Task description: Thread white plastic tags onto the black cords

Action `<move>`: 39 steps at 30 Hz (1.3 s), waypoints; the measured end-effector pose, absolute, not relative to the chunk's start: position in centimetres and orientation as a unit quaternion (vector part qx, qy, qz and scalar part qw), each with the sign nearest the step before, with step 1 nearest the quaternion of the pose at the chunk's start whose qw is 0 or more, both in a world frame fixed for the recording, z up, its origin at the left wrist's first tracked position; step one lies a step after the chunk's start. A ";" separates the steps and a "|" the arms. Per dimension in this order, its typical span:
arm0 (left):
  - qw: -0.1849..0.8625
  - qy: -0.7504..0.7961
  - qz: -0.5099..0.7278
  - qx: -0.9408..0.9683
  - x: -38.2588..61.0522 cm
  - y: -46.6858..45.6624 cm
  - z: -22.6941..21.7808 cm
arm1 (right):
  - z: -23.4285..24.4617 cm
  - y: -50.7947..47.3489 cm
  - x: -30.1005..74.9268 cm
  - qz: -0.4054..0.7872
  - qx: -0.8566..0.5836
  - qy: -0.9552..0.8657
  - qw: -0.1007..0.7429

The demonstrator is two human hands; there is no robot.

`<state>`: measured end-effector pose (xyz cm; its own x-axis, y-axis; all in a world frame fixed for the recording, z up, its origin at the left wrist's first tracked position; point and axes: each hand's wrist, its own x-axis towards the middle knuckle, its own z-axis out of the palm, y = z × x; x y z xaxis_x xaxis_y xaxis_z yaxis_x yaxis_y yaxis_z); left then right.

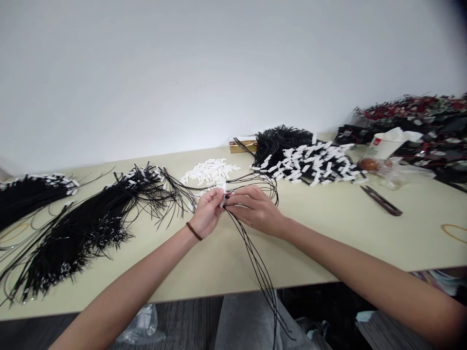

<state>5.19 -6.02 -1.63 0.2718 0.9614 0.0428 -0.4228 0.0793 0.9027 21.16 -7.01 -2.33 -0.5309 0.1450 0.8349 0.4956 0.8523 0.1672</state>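
My left hand (207, 211) and my right hand (253, 209) meet over the middle of the pale table (328, 243). The left hand's fingers pinch a small white tag (221, 194). My right hand is closed on a bunch of thin black cords (255, 257) that trail down past the table's front edge. A brown band circles my left wrist. A loose heap of white tags (209, 171) lies just behind the hands.
Big bundles of black cords (91, 223) with white ends lie at the left. A further pile of tagged cords (310, 160) sits at the back right, beside a small gold box (241, 144). Black snips (381, 200), a white cup (383, 145) and dark red clutter (419, 112) are at the right.
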 end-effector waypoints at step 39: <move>0.682 0.304 0.542 0.387 5.0 -5.7 -1.1 | 0.3 -8.2 21.9 0.095 -0.252 -0.756 0.596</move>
